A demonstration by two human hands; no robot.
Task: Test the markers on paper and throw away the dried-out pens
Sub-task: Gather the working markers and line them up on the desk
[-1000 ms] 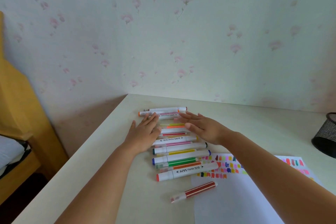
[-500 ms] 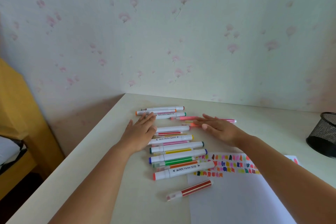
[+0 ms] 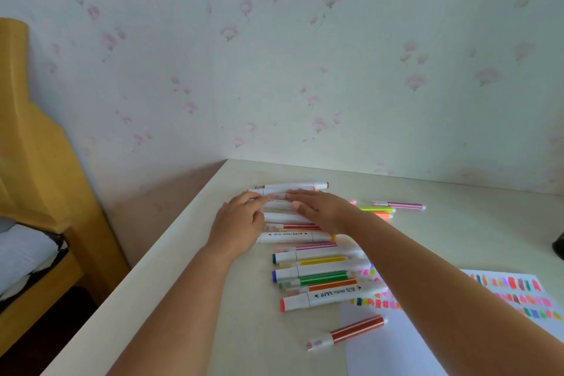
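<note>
Several capped markers (image 3: 317, 272) lie side by side in a row on the pale desk (image 3: 183, 299). My left hand (image 3: 239, 224) rests flat on the left ends of the far markers, fingers spread. My right hand (image 3: 323, 207) lies flat across the same far markers, fingertips close to the left hand's. Neither hand grips anything. Three thin markers, pink (image 3: 399, 205), yellow-green (image 3: 377, 210) and orange (image 3: 383, 216), lie apart to the right. One red-striped marker (image 3: 348, 333) lies alone near the front. A white paper (image 3: 412, 345) with colour swatches lies under my right forearm.
The flowered wall (image 3: 305, 55) stands right behind the desk. A dark mesh pen holder (image 3: 559, 246) shows at the right edge. To the left, below the desk edge, stands a yellow wooden bed frame (image 3: 33, 146) with bedding.
My right hand has come back left from the thin markers onto the far end of the row, next to the left hand. Three thin markers now lie apart on the right.
</note>
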